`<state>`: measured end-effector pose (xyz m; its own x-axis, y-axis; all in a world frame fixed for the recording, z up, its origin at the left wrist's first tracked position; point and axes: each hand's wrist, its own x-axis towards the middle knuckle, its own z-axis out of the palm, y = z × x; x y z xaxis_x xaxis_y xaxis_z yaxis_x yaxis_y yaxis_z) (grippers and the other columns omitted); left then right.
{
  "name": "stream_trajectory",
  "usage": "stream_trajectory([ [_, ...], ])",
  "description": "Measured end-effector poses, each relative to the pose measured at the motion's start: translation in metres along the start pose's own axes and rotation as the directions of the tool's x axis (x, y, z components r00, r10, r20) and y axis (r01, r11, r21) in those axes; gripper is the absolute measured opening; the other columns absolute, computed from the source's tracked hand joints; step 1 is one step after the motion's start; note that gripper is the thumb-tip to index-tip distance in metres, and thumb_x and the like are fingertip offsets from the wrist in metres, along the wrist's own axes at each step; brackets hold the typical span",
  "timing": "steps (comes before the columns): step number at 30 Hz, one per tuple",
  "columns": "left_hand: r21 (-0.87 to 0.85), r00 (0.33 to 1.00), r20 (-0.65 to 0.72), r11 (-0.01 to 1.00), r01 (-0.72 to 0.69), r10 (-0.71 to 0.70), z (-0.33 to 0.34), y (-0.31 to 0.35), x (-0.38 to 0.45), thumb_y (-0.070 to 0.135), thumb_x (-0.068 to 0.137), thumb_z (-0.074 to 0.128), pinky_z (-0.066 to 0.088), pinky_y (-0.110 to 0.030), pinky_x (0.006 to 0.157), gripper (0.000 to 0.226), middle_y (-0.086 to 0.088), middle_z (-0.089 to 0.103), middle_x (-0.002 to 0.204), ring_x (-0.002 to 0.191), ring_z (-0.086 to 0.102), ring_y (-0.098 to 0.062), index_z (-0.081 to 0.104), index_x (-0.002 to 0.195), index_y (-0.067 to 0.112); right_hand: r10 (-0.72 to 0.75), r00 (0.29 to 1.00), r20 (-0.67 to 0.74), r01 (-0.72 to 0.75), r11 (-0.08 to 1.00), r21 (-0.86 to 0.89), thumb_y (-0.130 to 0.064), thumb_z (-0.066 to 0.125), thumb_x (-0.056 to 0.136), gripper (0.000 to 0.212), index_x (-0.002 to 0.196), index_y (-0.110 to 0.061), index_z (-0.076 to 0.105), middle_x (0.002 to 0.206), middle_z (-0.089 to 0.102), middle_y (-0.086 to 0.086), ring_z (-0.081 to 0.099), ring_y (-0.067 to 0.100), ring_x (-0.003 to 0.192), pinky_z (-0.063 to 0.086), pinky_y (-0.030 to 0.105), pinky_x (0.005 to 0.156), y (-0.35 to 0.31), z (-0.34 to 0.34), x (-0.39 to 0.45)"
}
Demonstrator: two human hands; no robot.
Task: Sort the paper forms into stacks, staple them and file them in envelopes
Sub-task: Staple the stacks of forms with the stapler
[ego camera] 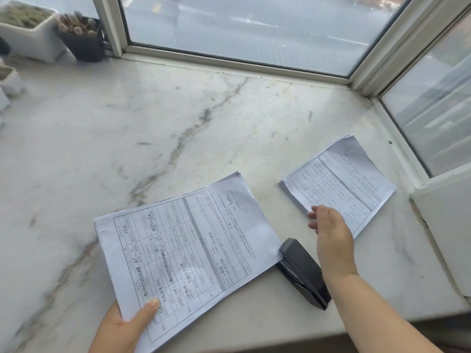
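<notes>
White paper is what your left hand [122, 324] has: thumb pinched on the bottom corner of a filled-in form stack [186, 250], lower centre of the frame. Your right hand [328, 230] is loose-fingered, holding nothing, fingertips at the near edge of the second stack [339, 182] at right. The black stapler [303, 272] sits between the stacks, long axis running down-right, mouth touching the held forms' corner. It's closer to your right hand, so I'd guess that one grabs it.

Indoor bay-window ledge w/ marble sill [178, 110], potted plants [76, 36], street outside; home or office unclear.
</notes>
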<state>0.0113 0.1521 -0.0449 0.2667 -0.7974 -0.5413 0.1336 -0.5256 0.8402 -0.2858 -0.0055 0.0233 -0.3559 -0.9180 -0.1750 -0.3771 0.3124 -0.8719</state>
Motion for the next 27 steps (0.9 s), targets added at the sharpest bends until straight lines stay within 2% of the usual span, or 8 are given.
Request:
stream_trajectory([
  [3,-0.061,0.999,-0.013,0.997,0.039,-0.039,-0.002,-0.002,0.006,-0.005,0.085,0.066,0.053,-0.022,0.078,0.034,0.009,0.075,0.093,0.097,0.066,-0.015,0.064,0.109,0.018,-0.045,0.968,0.247,0.103,0.969,-0.225,-0.067,0.057,0.067,0.048,0.105,-0.039,0.059,0.105,0.062,-0.024,0.057,-0.005,0.098,0.042,0.019,0.084,0.016,-0.037,-0.018],
  [6,-0.066,0.999,0.002,0.997,0.040,-0.040,-0.003,0.000,0.010,0.002,0.078,0.074,0.051,-0.034,0.091,0.038,0.000,0.074,0.106,0.104,0.066,-0.024,0.064,0.110,0.018,0.060,0.869,0.490,0.256,0.794,-0.552,-0.053,0.071,0.072,0.060,0.125,-0.047,0.044,0.112,0.054,-0.030,0.055,-0.006,0.100,0.045,0.023,0.085,0.042,-0.047,-0.027],
  [10,-0.082,0.998,-0.048,0.996,0.024,-0.028,0.006,0.006,0.015,-0.007,0.089,0.056,0.057,-0.017,0.071,0.032,-0.005,0.072,0.105,0.099,0.065,-0.026,0.061,0.114,0.012,0.014,0.869,0.495,0.378,0.628,-0.680,-0.043,0.061,0.084,0.039,0.119,-0.037,0.045,0.087,0.054,-0.020,0.052,0.005,0.079,0.041,0.021,0.067,0.052,-0.054,-0.032],
  [14,-0.204,0.993,-0.066,0.976,0.081,-0.097,0.023,0.006,0.023,-0.004,0.087,0.055,0.056,-0.041,0.083,0.040,-0.018,0.068,0.116,0.104,0.066,-0.039,0.055,0.127,0.003,0.001,0.898,0.440,0.336,0.644,-0.687,-0.045,0.058,0.087,0.037,0.119,-0.036,0.043,0.093,0.056,-0.016,0.051,0.007,0.081,0.042,0.023,0.070,0.055,-0.064,-0.030],
  [17,-0.232,0.973,-0.156,0.964,0.131,-0.170,0.029,0.013,0.020,0.004,0.087,0.059,0.055,-0.048,0.086,0.038,-0.019,0.068,0.114,0.102,0.066,-0.039,0.056,0.126,0.002,0.005,0.897,0.443,0.336,0.644,-0.687,-0.049,0.057,0.087,0.047,0.129,-0.037,0.037,0.109,0.057,-0.018,0.057,0.008,0.096,0.042,0.023,0.073,0.059,-0.070,-0.029],
  [20,0.181,0.933,-0.345,0.968,0.172,-0.101,0.024,0.026,0.006,0.023,0.067,0.078,0.048,-0.041,0.091,0.066,-0.016,0.069,0.105,0.094,0.066,-0.029,0.057,0.125,-0.001,-0.002,0.884,0.468,0.351,0.665,-0.660,-0.054,0.058,0.085,0.071,0.145,-0.037,0.025,0.134,0.046,-0.018,0.050,0.008,0.119,0.040,0.023,0.087,0.069,-0.079,-0.035],
  [23,0.433,0.890,-0.455,0.866,0.249,-0.028,0.021,0.038,-0.022,0.026,0.057,0.073,0.040,-0.045,0.098,0.083,-0.023,0.058,0.123,0.105,0.059,-0.035,0.051,0.131,-0.002,-0.049,0.890,0.453,0.351,0.708,-0.613,-0.045,0.070,0.080,0.076,0.145,-0.024,0.038,0.137,0.051,-0.007,0.054,0.019,0.121,0.041,0.032,0.099,0.079,-0.098,-0.045],
  [27,0.572,0.921,-0.379,0.806,0.154,0.093,0.024,0.043,-0.065,0.002,0.074,0.073,0.046,-0.032,0.087,0.028,-0.021,0.061,0.113,0.087,0.057,-0.029,0.069,0.102,0.005,0.012,0.924,0.382,0.252,0.733,-0.632,-0.035,0.070,0.084,0.071,0.145,-0.018,0.040,0.144,0.046,0.001,0.048,0.022,0.130,0.037,0.035,0.107,0.077,-0.127,-0.058],
])
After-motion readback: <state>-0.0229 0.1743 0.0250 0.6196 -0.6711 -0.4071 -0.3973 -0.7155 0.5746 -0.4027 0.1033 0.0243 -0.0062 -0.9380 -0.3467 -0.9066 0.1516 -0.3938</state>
